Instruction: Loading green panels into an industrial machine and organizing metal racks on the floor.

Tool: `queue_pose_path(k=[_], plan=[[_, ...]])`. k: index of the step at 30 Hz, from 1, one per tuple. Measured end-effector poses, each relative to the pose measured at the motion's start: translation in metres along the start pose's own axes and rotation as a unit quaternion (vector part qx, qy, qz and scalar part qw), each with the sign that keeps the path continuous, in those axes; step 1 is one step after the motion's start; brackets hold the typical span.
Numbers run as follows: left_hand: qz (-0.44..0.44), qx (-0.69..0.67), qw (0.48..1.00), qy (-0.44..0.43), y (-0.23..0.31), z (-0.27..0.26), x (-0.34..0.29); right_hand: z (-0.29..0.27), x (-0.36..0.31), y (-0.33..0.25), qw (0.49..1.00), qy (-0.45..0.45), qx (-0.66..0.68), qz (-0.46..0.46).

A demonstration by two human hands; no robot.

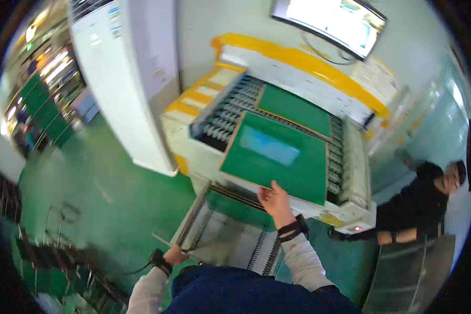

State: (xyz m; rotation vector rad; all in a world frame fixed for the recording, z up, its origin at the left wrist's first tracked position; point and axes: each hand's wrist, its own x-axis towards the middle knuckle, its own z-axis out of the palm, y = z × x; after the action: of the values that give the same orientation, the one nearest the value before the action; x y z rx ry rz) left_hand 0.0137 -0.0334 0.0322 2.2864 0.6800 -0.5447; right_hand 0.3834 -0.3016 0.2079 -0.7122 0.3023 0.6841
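A flat green panel (303, 175) with thin tan edges lies tilted on the roller conveyor (214, 131), its near edge overhanging the front. Close to that near edge is my right hand (275, 201), fingers apart and holding nothing; whether a fingertip touches the panel is unclear. Behind it, a second green panel (293, 107) rests on the rollers. My left hand (176, 255) is closed at the near left corner of a slotted rack (191, 217), which stands between me and the conveyor. Its fingers are partly hidden.
Yellow tape trims the conveyor's white housing (358, 170). A tall white cabinet (115, 78) stands to the left, and a screen (332, 23) hangs above. At right, another person (418, 196) is beside a dark rack (413, 272). More racks (63, 256) occupy the lower left.
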Motion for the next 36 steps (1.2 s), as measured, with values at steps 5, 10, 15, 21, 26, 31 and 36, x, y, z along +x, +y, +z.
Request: queue_pose_path(k=[5,10,15,21,26,31,36], plan=[[0.008,-0.054,0.998,-0.019,-0.024,0.011,0.012,0.003,0.003,-0.001,1.000,0.011,-0.016,0.006],[0.013,-0.317,0.938,-0.138,-0.063,0.032,0.045,-0.004,0.011,0.003,1.000,0.007,-0.010,0.012],[0.062,-0.369,0.911,-0.173,-0.047,0.007,0.017,-0.001,0.012,0.002,1.000,-0.010,-0.010,0.025],[-0.007,-0.308,0.935,-0.174,-0.031,0.003,0.024,-0.002,0.019,0.004,1.000,-0.022,-0.002,-0.004],[0.156,-0.130,0.977,-0.060,-0.028,0.011,0.023,-0.002,0.026,0.000,0.999,-0.031,-0.010,-0.028],[0.124,-0.052,0.989,-0.062,-0.022,0.010,0.009,-0.007,0.012,0.002,0.990,-0.073,-0.115,-0.022],[0.111,0.006,0.994,0.020,-0.055,0.070,0.030,-0.027,0.008,0.049,0.739,-0.048,-0.625,-0.247]])
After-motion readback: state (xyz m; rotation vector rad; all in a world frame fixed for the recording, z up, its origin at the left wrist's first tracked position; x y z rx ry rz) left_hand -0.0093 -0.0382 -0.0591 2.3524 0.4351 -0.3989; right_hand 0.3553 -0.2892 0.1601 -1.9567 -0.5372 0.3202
